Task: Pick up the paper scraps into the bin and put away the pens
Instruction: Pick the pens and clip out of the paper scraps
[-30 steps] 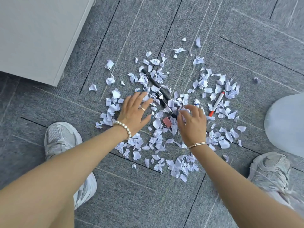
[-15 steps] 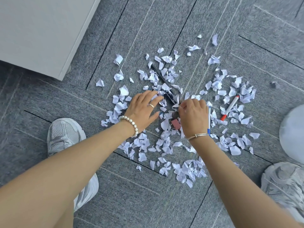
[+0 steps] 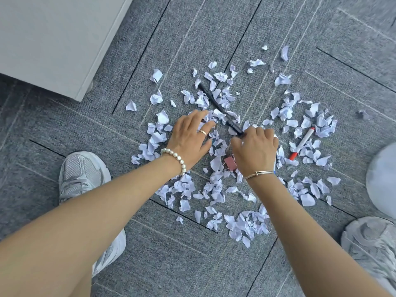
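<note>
Several white paper scraps (image 3: pixel 246 227) lie scattered over the grey carpet. A black pen (image 3: pixel 216 105) lies slanted among them. My right hand (image 3: pixel 256 150) curls its fingers round the black pen's near end. A slim white pen with a blue tip (image 3: pixel 275 170) is tucked along that hand's right side. My left hand (image 3: pixel 189 138) rests flat on the scraps just left of the black pen, fingers straight. A white marker with a red cap (image 3: pixel 302 142) lies to the right among scraps. No bin is in view.
A pink eraser (image 3: pixel 230 162) sits between my wrists. A white cabinet (image 3: pixel 53 39) fills the upper left. My left shoe (image 3: pixel 82 174) and right shoe (image 3: pixel 370 241) flank the pile. A pale-clothed knee (image 3: pixel 383 179) is at the right edge.
My right hand picked the blue-tipped pen off the floor, then shifted left onto the black pen's near end. My left hand stayed on the scraps.
</note>
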Tool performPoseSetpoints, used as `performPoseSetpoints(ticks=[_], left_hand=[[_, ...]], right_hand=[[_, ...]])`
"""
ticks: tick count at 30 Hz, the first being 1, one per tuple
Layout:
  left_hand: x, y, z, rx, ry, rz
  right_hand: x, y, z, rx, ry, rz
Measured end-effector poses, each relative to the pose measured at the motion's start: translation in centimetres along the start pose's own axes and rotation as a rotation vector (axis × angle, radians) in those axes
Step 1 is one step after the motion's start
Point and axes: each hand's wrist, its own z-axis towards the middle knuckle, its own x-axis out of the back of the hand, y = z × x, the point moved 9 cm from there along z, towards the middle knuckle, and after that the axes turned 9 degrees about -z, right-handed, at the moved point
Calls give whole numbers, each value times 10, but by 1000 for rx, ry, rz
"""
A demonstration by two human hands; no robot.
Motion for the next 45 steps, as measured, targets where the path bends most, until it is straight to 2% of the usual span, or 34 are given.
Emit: performPoseSetpoints(ticks=[4,8,12,17,24,28,31,36,40,45], left_hand=[[2,-2,-3,20,5,-31],[4,-7,-6,29,27,-55],[2,-14,-11,34,27,-45],[5,-23,-13,78,-15,-61],[5,-19,-9,75,11,-55],[4,-8,-2,40,36,-61],[5,2,4,24,49,-71],[2,17,14,7,42,-98],[-1,28,18,-26,43,-96],[-6,39,19,-69,52,-97]], right_hand=[[18,-6,14,46,125,148],[24,-21,40,60,119,208],[14,-43,57,116,8,63],[16,-51,66,83,-86,-46],[24,-38,65,114,-126,50],[19,-22,58,142,-184,218],[14,6,42,40,-186,382],[2,68,13,-252,-88,559],[3,125,-3,-496,7,426],[-8,159,-5,-620,-87,263]])
